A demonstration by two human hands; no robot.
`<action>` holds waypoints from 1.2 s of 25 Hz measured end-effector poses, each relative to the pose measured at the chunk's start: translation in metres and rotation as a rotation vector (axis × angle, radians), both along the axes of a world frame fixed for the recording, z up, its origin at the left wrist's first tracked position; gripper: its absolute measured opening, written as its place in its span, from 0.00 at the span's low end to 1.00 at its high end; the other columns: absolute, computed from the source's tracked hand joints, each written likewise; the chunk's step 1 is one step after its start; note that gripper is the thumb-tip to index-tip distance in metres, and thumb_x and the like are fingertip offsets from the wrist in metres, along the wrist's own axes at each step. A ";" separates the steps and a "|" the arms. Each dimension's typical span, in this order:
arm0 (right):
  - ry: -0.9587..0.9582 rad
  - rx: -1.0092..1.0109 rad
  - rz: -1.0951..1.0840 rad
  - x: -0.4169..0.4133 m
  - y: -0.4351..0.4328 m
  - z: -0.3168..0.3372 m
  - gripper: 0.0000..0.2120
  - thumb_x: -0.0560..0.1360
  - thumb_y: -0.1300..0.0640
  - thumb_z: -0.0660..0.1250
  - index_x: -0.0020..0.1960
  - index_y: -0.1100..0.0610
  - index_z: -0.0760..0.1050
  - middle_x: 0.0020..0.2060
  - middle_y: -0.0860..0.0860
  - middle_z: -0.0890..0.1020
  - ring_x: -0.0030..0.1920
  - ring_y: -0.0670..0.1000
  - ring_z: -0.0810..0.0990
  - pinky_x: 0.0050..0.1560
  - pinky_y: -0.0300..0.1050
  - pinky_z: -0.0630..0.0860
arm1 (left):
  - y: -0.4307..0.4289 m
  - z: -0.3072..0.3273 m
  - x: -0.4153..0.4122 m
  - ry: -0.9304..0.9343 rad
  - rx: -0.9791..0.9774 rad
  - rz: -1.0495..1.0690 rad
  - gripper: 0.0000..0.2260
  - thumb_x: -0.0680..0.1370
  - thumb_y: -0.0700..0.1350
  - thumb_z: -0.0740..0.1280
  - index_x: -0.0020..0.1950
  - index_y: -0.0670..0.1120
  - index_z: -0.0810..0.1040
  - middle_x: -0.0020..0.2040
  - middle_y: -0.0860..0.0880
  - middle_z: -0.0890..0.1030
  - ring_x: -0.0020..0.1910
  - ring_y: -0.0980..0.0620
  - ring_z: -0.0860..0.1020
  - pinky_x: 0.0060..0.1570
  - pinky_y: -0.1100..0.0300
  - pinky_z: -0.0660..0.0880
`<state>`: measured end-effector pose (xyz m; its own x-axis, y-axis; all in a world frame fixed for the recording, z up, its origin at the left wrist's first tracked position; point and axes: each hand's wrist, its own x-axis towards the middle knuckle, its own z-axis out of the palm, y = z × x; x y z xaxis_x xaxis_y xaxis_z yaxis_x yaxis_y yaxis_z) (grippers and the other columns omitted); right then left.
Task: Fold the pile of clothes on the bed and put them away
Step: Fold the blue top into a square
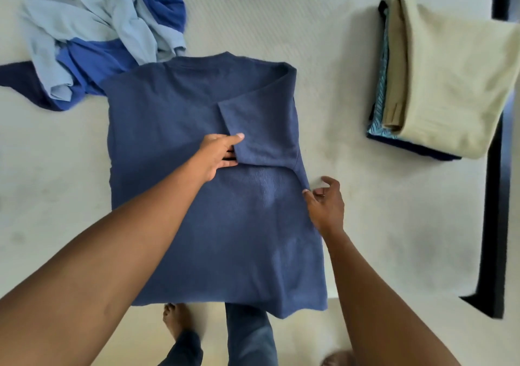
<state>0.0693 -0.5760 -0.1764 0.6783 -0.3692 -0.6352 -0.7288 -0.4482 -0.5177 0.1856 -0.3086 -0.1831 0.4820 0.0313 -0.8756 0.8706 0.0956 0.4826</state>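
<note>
A navy blue T-shirt (180,196) lies flat on the white bed (365,225), its hem hanging over the near edge. Its right sleeve (261,129) is folded inward over the body. My left hand (219,154) holds the sleeve's hem, thumb on top and fingers tucked under the cloth. My right hand (326,205) pinches the shirt's right side edge below the sleeve, its other fingers loosely curled above the sheet.
A pile of unfolded light blue and royal blue clothes (98,33) lies at the far left. A stack of folded clothes (439,81), cream and tan on top, sits at the right near the dark bed frame (495,196). My feet and jeans (247,337) show below the bed's edge.
</note>
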 end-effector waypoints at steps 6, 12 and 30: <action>0.304 -0.004 0.385 -0.089 -0.025 -0.001 0.13 0.72 0.45 0.71 0.53 0.48 0.74 0.43 0.46 0.82 0.42 0.52 0.82 0.46 0.52 0.81 | -0.047 -0.009 -0.030 0.030 0.084 -0.067 0.05 0.82 0.45 0.70 0.55 0.46 0.77 0.53 0.39 0.86 0.44 0.45 0.86 0.49 0.51 0.83; 0.212 -0.181 0.242 -0.192 -0.055 0.003 0.08 0.79 0.48 0.69 0.49 0.51 0.72 0.37 0.46 0.78 0.38 0.55 0.77 0.37 0.48 0.72 | -0.052 -0.004 -0.023 -0.141 0.186 -0.039 0.04 0.84 0.42 0.65 0.52 0.49 0.74 0.56 0.44 0.84 0.42 0.46 0.87 0.46 0.51 0.84; 0.148 -0.025 0.688 -0.257 0.047 0.030 0.23 0.78 0.40 0.63 0.70 0.47 0.67 0.52 0.47 0.84 0.51 0.55 0.83 0.50 0.50 0.79 | 0.028 0.025 -0.041 -0.191 0.537 0.327 0.14 0.78 0.42 0.59 0.62 0.46 0.76 0.55 0.46 0.84 0.38 0.48 0.85 0.33 0.58 0.81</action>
